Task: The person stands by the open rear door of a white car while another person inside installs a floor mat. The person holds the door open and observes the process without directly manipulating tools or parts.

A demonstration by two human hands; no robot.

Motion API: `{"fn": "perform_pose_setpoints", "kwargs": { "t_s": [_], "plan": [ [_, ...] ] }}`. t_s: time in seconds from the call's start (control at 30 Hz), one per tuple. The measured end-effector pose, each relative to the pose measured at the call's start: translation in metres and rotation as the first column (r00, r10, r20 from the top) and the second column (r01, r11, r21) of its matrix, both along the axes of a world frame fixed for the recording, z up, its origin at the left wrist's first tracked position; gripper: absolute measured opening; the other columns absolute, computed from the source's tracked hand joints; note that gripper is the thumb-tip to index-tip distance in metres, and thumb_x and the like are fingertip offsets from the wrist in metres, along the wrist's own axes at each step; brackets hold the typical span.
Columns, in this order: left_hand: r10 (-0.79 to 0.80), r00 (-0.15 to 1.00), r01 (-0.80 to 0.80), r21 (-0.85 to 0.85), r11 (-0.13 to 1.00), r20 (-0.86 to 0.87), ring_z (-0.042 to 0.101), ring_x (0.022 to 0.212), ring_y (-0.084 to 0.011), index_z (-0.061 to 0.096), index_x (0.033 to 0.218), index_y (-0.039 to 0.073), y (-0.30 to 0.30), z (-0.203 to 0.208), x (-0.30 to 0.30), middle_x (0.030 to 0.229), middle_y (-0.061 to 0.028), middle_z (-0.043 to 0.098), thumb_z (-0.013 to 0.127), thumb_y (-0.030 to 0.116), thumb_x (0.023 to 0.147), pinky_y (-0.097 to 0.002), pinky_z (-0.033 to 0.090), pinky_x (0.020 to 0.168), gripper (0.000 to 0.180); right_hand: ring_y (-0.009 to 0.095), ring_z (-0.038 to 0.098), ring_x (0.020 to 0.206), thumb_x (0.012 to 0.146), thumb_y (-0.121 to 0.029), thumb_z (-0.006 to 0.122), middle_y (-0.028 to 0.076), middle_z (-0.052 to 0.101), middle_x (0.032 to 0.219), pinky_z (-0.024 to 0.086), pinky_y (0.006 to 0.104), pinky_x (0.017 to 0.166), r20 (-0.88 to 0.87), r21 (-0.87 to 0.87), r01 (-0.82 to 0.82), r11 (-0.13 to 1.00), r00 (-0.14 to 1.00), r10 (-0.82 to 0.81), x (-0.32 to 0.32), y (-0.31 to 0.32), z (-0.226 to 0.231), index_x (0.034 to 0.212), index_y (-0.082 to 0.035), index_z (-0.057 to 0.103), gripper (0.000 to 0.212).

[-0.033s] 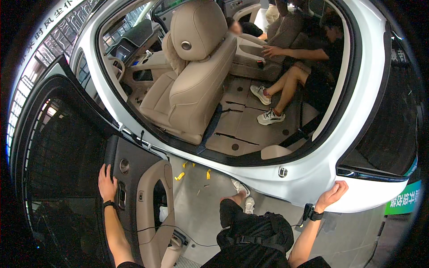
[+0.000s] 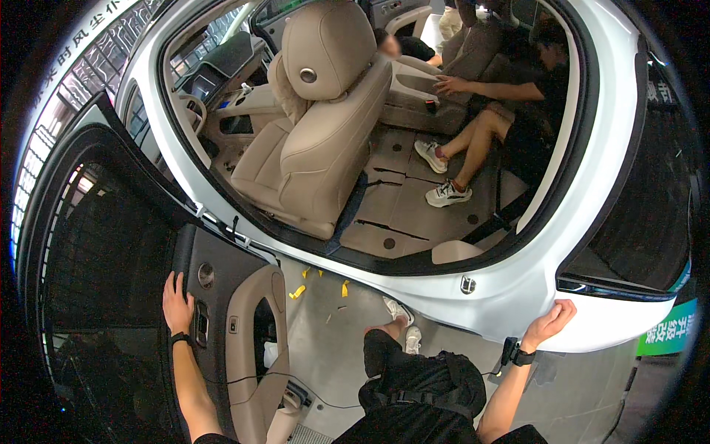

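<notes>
My left hand [image 2: 177, 305] lies on the inside of the open rear car door [image 2: 211, 251], at the top of its trim beside the dark window [image 2: 111, 274]. Its fingers are stretched out and hold nothing. On the other side, my right hand [image 2: 553, 323] rests against the white car body [image 2: 510, 296] below the rear side glass. The fingers there are curled in, with no object visible in them. Each wrist wears a black band. Between my hands, the doorway shows a beige front seat [image 2: 325, 140] and a bare carpeted floor [image 2: 399, 200].
Inside the car a person [image 2: 510, 111] sits at the right, one arm stretched toward the seats; another person [image 2: 414, 48] is farther back. A metal door striker [image 2: 467, 285] juts from the door frame. Yellow scraps [image 2: 297, 292] lie on the grey floor. A thin black cable [image 2: 325, 403] crosses near the door.
</notes>
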State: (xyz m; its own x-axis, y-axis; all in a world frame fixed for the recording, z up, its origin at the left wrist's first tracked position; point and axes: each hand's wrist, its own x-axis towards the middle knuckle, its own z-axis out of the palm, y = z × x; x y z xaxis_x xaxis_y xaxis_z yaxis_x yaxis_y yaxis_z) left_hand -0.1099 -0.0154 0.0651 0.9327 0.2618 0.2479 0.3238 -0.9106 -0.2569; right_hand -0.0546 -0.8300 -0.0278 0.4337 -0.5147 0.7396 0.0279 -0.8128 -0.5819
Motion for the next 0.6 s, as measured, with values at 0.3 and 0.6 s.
{"fn": "perform_pose_setpoints", "kwargs": {
  "t_s": [0.3,0.6],
  "plan": [
    [0.013,1.000,-0.013,0.005,1.000,-0.010,0.041,0.138,-0.0350,0.045,0.144,0.009,-0.0014,0.0009,0.0004,0.152,-0.0154,0.040,0.063,0.006,0.084,-0.0443,0.036,0.115,0.062,0.031,0.051,0.092,0.096,-0.009,0.045,0.016,0.052,0.094,0.042,0.0414,0.085,0.010,-0.009,0.009,1.000,1.000,-0.009,0.0005,-0.0018,-0.0030,0.089,0.005,0.053,0.018],
    [0.024,1.000,-0.024,0.006,1.000,-0.013,0.040,0.139,-0.0341,0.045,0.144,0.010,-0.0027,0.0017,0.0011,0.153,-0.0142,0.040,0.063,0.007,0.084,-0.0435,0.036,0.116,0.063,0.031,0.051,0.092,0.098,-0.011,0.045,0.017,0.052,0.094,0.042,0.0408,0.085,-0.005,-0.014,0.002,1.000,1.000,-0.002,-0.0004,-0.0044,-0.0050,0.090,0.005,0.053,0.020]
  ]
}}
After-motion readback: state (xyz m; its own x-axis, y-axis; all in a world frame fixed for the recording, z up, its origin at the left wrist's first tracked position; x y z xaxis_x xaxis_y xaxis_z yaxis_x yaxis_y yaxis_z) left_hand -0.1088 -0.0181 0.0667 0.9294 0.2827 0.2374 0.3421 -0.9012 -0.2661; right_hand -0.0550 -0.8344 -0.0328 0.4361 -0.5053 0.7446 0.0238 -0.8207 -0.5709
